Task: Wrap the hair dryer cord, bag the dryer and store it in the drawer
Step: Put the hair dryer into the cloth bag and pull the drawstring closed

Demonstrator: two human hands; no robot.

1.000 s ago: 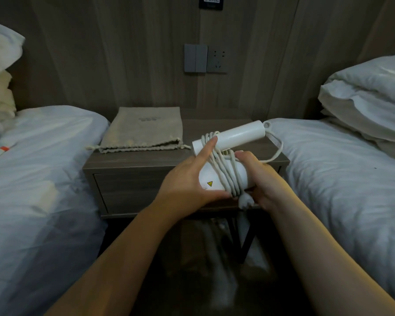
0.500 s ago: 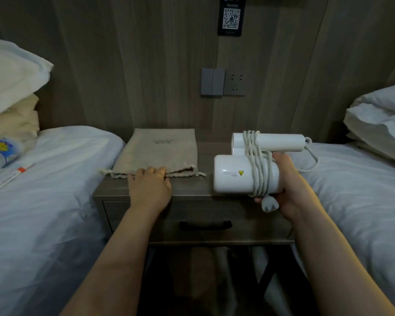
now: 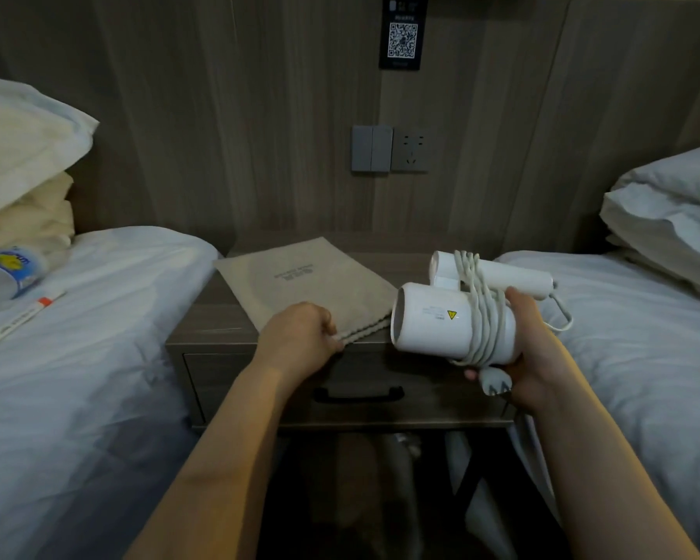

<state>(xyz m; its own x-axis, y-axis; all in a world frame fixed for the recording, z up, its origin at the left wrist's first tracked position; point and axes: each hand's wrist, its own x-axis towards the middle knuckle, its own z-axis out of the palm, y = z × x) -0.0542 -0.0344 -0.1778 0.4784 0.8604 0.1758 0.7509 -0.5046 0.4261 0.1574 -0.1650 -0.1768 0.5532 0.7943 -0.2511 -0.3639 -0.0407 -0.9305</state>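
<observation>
My right hand [image 3: 528, 353] grips the white hair dryer [image 3: 433, 323], held above the nightstand's right front corner with its nozzle pointing left. The white cord [image 3: 483, 317] is wound several times round the body and folded handle, and the plug [image 3: 496, 383] hangs below my fingers. The beige cloth bag [image 3: 312, 284] lies flat on the wooden nightstand [image 3: 215, 323], turned at an angle. My left hand [image 3: 302, 337] pinches the bag's near edge with curled fingers. The drawer [image 3: 433, 402] below is closed, showing a dark handle.
White beds flank the nightstand on both sides. A plastic bottle [image 3: 5, 272] and a thin white packet [image 3: 23, 317] lie on the left bed. Pillows [image 3: 21, 155] are stacked at left and right. A wall socket [image 3: 410, 149] with switches sits above the nightstand.
My left hand left the dryer, reached the bag and now grips its near edge, pulling it askew. My right hand holds the wrapped dryer alone, its nozzle now turned toward the bag.
</observation>
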